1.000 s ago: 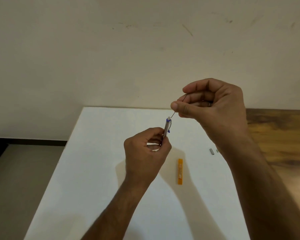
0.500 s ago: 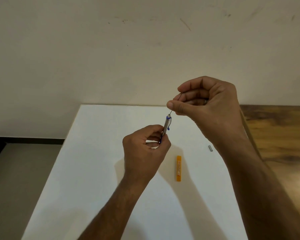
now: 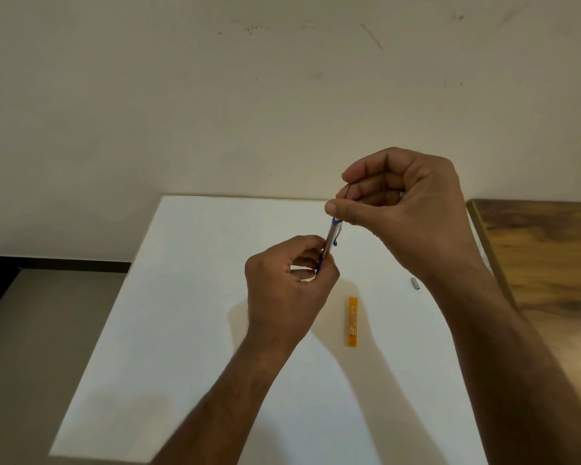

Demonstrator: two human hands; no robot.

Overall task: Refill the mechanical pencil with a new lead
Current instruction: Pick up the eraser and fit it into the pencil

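Slim silver mechanical pencil w/ blue clip (image 3: 332, 237) tilted upright above white table (image 3: 188, 297), lower barrel pinched by left hand (image 3: 287, 283). Right hand (image 3: 396, 196) fingertips pinch thin dark lead (image 3: 348, 188) at pencil's top end. Orange lead case (image 3: 353, 321) on table nearby, label unreadable.

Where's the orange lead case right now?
In the head view, the flat orange plastic lead case lies on the white tabletop, just right of the left hand, untouched.

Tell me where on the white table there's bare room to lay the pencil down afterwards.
Widest bare patch: the white table left of the left hand, out to its left edge. The near strip between both forearms is also bare. Crowded: right of that hand, where the orange lead case and small metal cap lie under the right hand.
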